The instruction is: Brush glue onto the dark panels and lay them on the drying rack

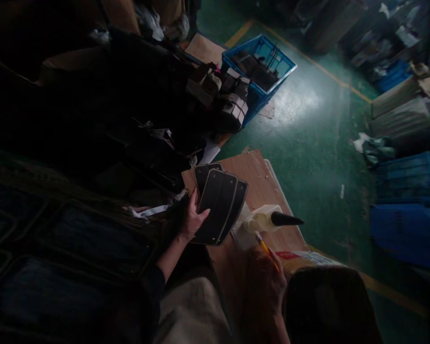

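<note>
My left hand [191,220] is closed on several flat black panels [218,203], fanned out with pale edges and small studs or holes near their corners. The thumb lies across the top panel. In my right hand [274,284] is a thin brush [264,247] with a yellow-orange handle, gripped between the fingers. Its tip is at a small pale container [251,225]; whether it touches is too dim to tell. Beside that container a translucent yellowish bottle [267,215] with a long black nozzle [286,219] lies or leans over the board, nozzle pointing right.
Under these things is a wooden board [254,177]. A dark-topped box or container [329,301] with a printed label stands at lower right. Beyond are a blue crate [251,102] holding dark pieces, bundled blocks [232,107], green floor [308,138], and more blue crates [408,229] at right.
</note>
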Demonstrator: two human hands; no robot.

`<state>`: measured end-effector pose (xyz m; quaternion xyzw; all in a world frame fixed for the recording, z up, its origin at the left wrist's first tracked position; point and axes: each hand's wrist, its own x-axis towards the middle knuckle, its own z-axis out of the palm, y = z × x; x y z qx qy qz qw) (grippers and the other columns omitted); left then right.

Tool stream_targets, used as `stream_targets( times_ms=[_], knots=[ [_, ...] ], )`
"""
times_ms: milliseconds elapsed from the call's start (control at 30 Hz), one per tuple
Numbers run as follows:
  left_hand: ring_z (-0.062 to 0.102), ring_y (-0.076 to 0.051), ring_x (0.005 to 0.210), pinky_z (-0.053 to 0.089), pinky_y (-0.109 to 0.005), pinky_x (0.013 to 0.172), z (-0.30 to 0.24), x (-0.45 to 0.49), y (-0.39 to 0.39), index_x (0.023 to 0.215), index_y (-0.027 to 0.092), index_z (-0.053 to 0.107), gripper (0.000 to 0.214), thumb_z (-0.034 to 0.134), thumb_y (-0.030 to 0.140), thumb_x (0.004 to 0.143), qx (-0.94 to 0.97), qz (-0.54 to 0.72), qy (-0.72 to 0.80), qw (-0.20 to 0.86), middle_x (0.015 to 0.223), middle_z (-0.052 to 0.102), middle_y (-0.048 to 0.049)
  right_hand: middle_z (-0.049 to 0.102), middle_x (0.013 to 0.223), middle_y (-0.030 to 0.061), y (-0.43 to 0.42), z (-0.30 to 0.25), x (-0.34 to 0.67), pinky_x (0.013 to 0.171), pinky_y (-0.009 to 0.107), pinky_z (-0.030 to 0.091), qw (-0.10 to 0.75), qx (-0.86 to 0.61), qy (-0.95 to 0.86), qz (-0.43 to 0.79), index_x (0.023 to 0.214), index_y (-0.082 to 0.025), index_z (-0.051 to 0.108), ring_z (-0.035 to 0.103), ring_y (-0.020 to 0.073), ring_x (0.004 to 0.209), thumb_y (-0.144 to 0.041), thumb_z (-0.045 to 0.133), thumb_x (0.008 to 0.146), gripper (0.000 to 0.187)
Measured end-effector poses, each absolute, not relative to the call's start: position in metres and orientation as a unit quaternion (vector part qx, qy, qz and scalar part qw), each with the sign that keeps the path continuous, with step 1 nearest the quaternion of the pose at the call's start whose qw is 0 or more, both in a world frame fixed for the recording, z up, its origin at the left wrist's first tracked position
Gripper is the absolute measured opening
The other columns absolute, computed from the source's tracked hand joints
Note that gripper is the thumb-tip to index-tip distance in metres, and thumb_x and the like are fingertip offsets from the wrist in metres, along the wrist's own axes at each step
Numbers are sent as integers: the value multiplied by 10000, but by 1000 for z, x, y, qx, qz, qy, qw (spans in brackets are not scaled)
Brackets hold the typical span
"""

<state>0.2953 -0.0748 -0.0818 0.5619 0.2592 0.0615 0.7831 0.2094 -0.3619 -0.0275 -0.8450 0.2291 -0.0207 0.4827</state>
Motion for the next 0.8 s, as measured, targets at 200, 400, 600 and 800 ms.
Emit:
stream_targets(
  times_ms=[200,400,600,800],
  knots=[
    [690,-164,700,600,-354,768,-190,325,-84,1415,140,462,751,654,83,692,642,-31,357,677,811,711,-21,730,988,88,-388,-69,235,740,298,532,408,-898,162,32,1232,-179,640,680,214,847,-523,558,917,474],
    [645,-190,800,587,-356,729,-218,267,-84,1103,152,650,436,685,160,668,771,28,386,505,908,634,-66,729,1033,100,-398,-107,260,714,290,525,354,-924,131,67,1228,-193,636,700,209,852,-441,489,926,417],
    [638,-208,712,570,-394,714,-216,201,-109,932,156,666,338,715,304,633,760,-17,438,480,803,617,-44,740,957,99,-399,-123,273,636,270,511,346,-923,137,98,1200,-183,642,712,214,840,-366,455,877,416],
    [614,-164,553,498,-270,542,-209,195,-111,818,176,623,331,755,385,597,639,-90,505,573,589,592,28,732,1065,101,-402,-114,265,729,290,536,332,-936,74,84,1242,-186,631,707,213,921,-333,498,875,417]
  ],
)
